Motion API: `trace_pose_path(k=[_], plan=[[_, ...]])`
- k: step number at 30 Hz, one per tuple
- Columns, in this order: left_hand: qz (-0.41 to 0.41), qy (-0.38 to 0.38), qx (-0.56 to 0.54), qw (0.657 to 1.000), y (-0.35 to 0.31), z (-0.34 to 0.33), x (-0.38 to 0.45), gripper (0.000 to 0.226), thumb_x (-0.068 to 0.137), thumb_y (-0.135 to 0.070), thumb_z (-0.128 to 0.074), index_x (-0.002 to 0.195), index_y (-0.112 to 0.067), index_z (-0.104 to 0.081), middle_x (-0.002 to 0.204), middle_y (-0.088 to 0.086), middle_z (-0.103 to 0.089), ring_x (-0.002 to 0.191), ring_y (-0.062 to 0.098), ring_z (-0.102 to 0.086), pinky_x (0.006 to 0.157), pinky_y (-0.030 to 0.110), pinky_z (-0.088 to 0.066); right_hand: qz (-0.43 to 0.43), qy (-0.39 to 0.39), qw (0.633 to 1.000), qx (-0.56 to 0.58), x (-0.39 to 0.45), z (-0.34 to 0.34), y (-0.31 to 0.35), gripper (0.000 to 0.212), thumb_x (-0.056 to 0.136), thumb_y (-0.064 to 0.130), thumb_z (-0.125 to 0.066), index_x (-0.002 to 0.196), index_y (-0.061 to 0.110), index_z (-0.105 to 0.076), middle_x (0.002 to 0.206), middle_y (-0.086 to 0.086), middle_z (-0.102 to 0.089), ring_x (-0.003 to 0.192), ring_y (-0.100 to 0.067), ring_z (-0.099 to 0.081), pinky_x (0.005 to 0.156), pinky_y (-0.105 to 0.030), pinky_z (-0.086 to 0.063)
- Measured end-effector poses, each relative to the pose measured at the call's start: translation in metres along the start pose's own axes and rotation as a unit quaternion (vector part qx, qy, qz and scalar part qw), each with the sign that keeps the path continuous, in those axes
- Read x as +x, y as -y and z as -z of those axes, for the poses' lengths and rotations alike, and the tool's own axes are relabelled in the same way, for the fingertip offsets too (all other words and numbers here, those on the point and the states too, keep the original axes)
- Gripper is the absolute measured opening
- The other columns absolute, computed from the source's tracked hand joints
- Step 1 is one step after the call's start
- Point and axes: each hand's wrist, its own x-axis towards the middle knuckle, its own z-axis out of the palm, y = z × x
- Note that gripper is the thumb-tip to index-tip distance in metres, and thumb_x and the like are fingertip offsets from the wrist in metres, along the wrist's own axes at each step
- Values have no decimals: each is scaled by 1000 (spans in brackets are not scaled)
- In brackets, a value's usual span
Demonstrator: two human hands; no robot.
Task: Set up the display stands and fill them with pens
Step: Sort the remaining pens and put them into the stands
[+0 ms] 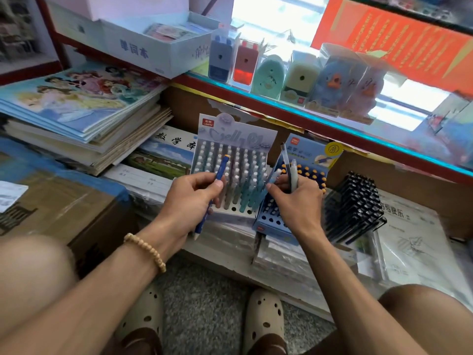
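Observation:
My left hand [190, 201] grips a dark blue pen [220, 168] with a yellow cap end, held upright in front of the pale "jelly" display stand [236, 135]. That stand is filled with several white and teal pens. My right hand [294, 198] holds a few pens [288, 165], one clear blue and one pale, over the blue display stand [311, 151]. This stand carries rows of dark pens with yellow tops and has empty holes at its front [271, 219].
A black rack of dark pens [355, 203] stands to the right. Stacked notebooks [84, 116] lie at left, a cardboard box [64, 201] below them. Pencil sharpeners [297, 75] line the glass counter above. My knees and sandals are below.

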Motion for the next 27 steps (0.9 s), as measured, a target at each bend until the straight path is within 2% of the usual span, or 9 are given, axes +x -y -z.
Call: trace_pose_path(k=[2,5,10,13,15,17,21,24,27], plan=[[-13,-13,-7,1000,-2,0,0,15,95,-12,-62,98,-24,-70,94,-2,-68,84,7,-62,67,16,-48,6,-7,1000,-3,-1,-1,1,15,82,21,-81,80,22,-66,71,11,-63,66,-2,-61,69,-25,-55],[-22,-36,-6,999,-2,3,-1,15,92,-10,-65,95,-25,-68,93,-3,-67,87,7,-63,67,16,-48,10,-8,1000,-1,-1,-1,4,21,82,20,-82,74,27,-63,70,12,-63,64,-1,-60,68,-25,-56],[-20,-42,11,999,-2,5,-1,16,92,-13,-66,105,-19,-71,97,0,-69,90,9,-65,63,14,-47,23,2,1000,-12,-5,-5,6,30,82,17,-81,68,31,-59,67,13,-62,62,0,-59,62,-19,-51],[-20,-41,7,999,-2,5,-1,14,91,-13,-67,101,-22,-70,96,0,-69,90,11,-65,65,18,-49,24,17,999,-38,-7,-9,3,25,83,16,-80,70,27,-62,66,14,-62,61,2,-59,60,-16,-50],[-21,-38,4,999,-3,5,-3,13,91,-13,-67,98,-24,-69,96,0,-69,89,10,-65,67,19,-51,17,19,998,-49,-7,-12,-1,22,84,17,-79,71,24,-63,65,14,-61,61,1,-58,62,-20,-52],[-24,-34,1,999,-3,4,-4,13,90,-13,-68,95,-24,-69,93,-1,-69,85,7,-65,64,16,-51,8,25,998,-56,-8,-16,-7,17,85,17,-78,74,20,-65,65,12,-61,61,-1,-59,65,-25,-55],[-28,-27,0,999,-3,3,-5,12,88,-10,-71,92,-22,-70,87,-1,-69,73,1,-63,57,9,-48,4,37,998,-60,-10,-27,-12,13,87,17,-76,76,16,-69,64,9,-64,59,-3,-60,57,-18,-50],[-31,-19,9,999,-2,3,-6,12,85,-11,-73,94,-19,-71,87,-1,-70,73,1,-65,58,9,-48,-5,50,997,-59,-9,-27,-12,12,86,18,-77,77,13,-70,65,7,-65,61,-6,-62,64,-27,-56],[-35,-1,22,999,-1,0,-7,11,86,-12,-72,89,-23,-70,84,-1,-72,70,-3,-66,61,11,-50,-10,36,998,-45,-10,-21,-10,16,84,27,-80,81,14,-71,70,6,-67,68,-7,-66,68,-28,-58]])
